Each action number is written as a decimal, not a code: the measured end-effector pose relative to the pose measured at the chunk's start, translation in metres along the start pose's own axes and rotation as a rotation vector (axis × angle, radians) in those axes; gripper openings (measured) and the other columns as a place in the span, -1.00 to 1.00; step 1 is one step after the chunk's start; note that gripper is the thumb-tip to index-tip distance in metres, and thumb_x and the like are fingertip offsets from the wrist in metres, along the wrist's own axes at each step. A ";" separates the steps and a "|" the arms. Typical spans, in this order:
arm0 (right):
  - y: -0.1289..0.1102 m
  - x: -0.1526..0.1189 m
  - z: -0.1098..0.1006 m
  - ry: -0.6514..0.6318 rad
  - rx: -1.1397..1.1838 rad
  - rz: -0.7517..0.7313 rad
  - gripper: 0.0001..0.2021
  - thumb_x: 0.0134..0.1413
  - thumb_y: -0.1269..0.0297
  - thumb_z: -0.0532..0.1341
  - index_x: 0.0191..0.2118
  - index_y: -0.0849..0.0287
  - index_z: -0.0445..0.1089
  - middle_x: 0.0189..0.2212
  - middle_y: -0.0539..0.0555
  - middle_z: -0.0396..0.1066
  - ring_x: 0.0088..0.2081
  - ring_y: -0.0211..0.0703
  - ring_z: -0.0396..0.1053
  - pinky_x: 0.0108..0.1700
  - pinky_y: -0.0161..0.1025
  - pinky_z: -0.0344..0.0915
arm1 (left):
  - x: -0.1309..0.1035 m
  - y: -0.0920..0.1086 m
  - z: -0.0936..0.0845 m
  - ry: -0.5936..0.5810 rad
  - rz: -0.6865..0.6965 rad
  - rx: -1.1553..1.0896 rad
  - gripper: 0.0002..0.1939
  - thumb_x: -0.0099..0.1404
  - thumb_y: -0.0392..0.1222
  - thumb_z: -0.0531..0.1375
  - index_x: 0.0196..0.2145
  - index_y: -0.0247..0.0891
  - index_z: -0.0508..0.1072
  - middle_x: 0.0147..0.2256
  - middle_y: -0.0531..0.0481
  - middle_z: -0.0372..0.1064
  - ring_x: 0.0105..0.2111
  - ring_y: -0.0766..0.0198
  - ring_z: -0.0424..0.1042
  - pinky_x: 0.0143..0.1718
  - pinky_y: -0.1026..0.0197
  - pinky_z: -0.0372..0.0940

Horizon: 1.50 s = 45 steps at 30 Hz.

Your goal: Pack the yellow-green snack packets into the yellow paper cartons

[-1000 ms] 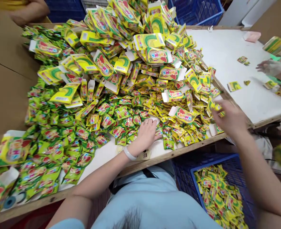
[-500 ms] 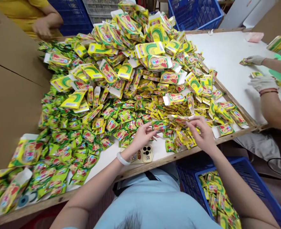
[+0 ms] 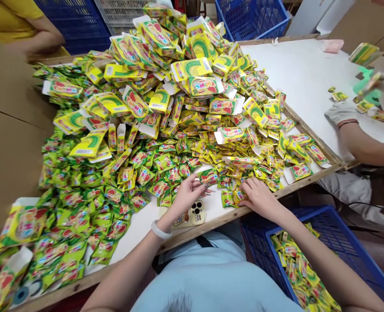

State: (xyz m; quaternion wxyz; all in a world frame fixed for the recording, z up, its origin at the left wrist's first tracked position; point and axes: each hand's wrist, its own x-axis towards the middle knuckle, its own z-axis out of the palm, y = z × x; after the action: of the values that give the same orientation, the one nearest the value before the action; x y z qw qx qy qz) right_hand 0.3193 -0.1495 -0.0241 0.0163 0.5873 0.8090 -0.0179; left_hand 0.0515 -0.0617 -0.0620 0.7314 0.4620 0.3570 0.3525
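Note:
My left hand (image 3: 192,190), with a pale bangle on its wrist, has its fingers round the near end of a green candy packet (image 3: 208,177). My right hand (image 3: 255,195) rests on yellow candy packets (image 3: 239,197) at the table's front edge, fingers bent down around one of them. A long yellow box (image 3: 242,161) lies on the packets just beyond my right hand. Below my left hand, a phone (image 3: 197,212) with a cream case lies on the white table top. Green packets (image 3: 113,195) spread to the left.
A high heap of yellow boxes (image 3: 192,69) stands mid-table. Wooden edging (image 3: 211,225) runs along the front. A blue crate (image 3: 335,216) with filled boxes is below right. At right, a person's gloved hands (image 3: 341,112) work; another person's arm (image 3: 45,39) is at upper left.
My right hand has let go of the long yellow box, which now lies on the pile, and has come down to the yellow packets. My left hand still holds the green packet. The view has shifted slightly.

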 end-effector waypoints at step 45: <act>-0.077 0.046 0.012 0.188 1.649 0.245 -0.75 0.00 0.04 0.40 -0.30 0.08 0.51 -0.20 0.08 0.46 -0.43 -0.19 0.43 -0.58 -0.23 0.48 | 0.011 0.011 0.018 -0.283 0.310 -0.018 0.00 0.00 0.63 0.13 0.17 -0.17 0.40 0.12 -0.24 0.41 0.14 -0.08 0.38 0.14 -0.08 0.32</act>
State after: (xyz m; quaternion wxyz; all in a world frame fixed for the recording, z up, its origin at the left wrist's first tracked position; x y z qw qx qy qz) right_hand 0.2324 -0.1303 -0.0379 -0.4840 0.4937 0.4654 -0.5526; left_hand 0.0699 -0.0565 -0.0487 0.7151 0.5499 0.1723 0.3958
